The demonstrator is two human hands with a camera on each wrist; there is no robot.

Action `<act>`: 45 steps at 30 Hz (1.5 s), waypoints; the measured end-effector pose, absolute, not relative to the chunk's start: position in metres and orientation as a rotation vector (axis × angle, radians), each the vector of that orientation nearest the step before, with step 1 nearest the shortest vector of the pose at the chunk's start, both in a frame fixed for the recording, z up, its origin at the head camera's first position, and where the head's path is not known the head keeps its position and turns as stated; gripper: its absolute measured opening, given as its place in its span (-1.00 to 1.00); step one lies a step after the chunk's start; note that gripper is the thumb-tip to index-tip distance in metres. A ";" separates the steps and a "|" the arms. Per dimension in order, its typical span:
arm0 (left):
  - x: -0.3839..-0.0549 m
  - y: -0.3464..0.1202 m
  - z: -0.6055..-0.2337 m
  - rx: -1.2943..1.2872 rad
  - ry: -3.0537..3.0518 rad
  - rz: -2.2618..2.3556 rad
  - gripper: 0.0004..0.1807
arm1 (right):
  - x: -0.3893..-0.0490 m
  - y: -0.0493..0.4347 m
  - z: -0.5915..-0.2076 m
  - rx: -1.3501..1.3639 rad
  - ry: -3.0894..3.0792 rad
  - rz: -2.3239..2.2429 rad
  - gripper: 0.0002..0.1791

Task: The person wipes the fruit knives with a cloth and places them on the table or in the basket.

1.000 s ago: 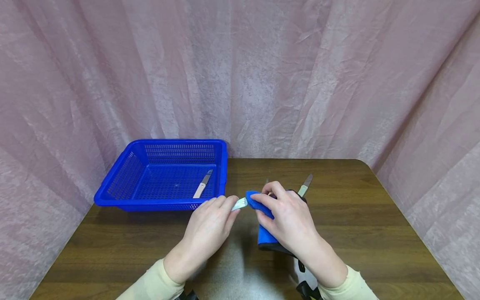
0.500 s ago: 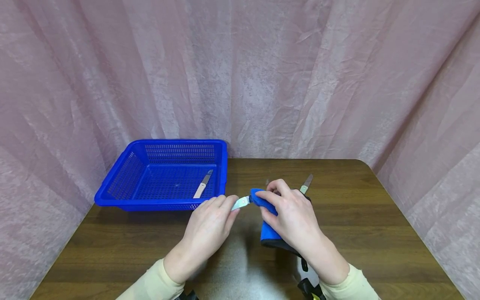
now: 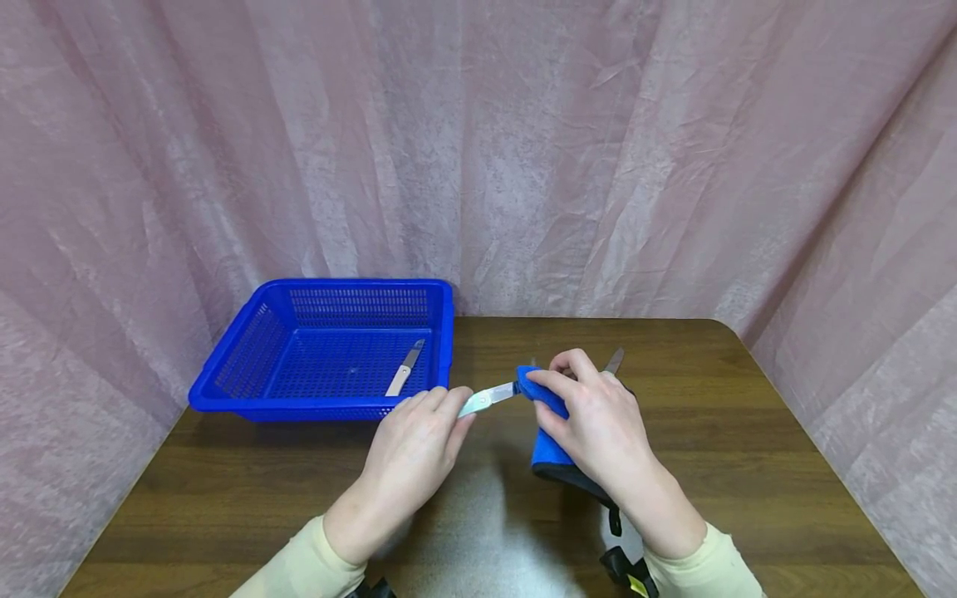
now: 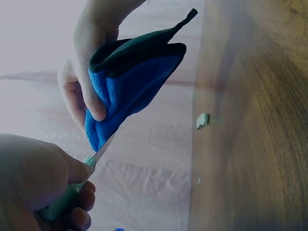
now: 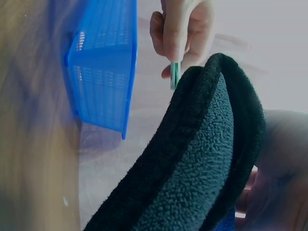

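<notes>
My left hand (image 3: 419,436) grips a small knife (image 3: 486,399) by its pale green handle, the blade directed right. A folded blue cloth (image 3: 552,448) with black edging is pinched by my right hand (image 3: 594,415) between thumb and fingers. The cloth wraps the blade's tip end, which it hides; the stretch of blade near the handle is bare. In the left wrist view the cloth (image 4: 137,86) hangs over the blade, with a black loop at its corner. The right wrist view shows its dark grey inner side (image 5: 192,163).
A blue plastic basket (image 3: 321,406) stands at the back left with a white-handled knife (image 3: 404,370) inside. Behind my right hand another knife's blade (image 3: 615,360) shows on the wooden table (image 3: 748,465). A pink curtain (image 3: 478,166) hangs behind the table.
My right hand has slid the cloth rightward and slightly away along the blade, baring more of it. The left hand has stayed nearly still with the knife.
</notes>
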State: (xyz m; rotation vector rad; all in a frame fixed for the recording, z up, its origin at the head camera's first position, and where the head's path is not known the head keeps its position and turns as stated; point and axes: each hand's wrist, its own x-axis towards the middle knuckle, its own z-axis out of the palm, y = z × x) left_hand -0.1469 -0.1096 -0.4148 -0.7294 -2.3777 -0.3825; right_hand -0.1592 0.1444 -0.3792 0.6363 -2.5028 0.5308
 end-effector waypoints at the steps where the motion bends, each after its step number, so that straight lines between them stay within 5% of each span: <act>1: -0.147 -0.110 -0.415 -0.728 -2.376 -0.384 -0.70 | -0.160 0.145 -0.379 0.628 -2.510 0.535 -0.63; 45: -0.160 -0.140 -0.400 -0.530 -2.266 -0.393 -0.79 | -0.174 0.164 -0.384 0.511 -2.587 0.538 -0.63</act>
